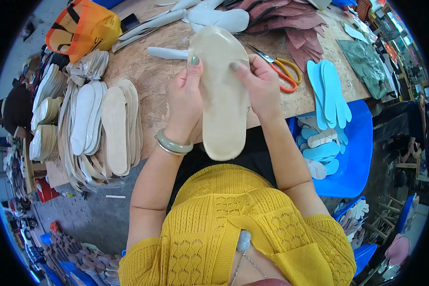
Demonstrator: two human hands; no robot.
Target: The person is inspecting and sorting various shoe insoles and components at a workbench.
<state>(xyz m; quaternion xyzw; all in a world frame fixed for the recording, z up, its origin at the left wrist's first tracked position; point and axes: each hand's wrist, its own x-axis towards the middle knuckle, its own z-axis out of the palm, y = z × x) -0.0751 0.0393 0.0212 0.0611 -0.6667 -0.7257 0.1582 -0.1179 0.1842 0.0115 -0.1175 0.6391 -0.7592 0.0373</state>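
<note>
A beige shoe insole is held up in front of me, over the table's near edge, its wider end pointing away. My left hand grips its left edge, thumb on top and the fingers mostly hidden beneath. On the opposite edge my right hand is closed the same way, its thumb pressing the upper face. Just beyond my right hand lie scissors with orange and yellow handles. A single pale insole rests on the table beyond my left hand, partly covered by the held one.
Stacks of beige insoles and white insoles stand left. Light-blue insoles overhang the right edge above a blue bin holding more. Maroon sheet pieces and an orange bag lie across the wooden table.
</note>
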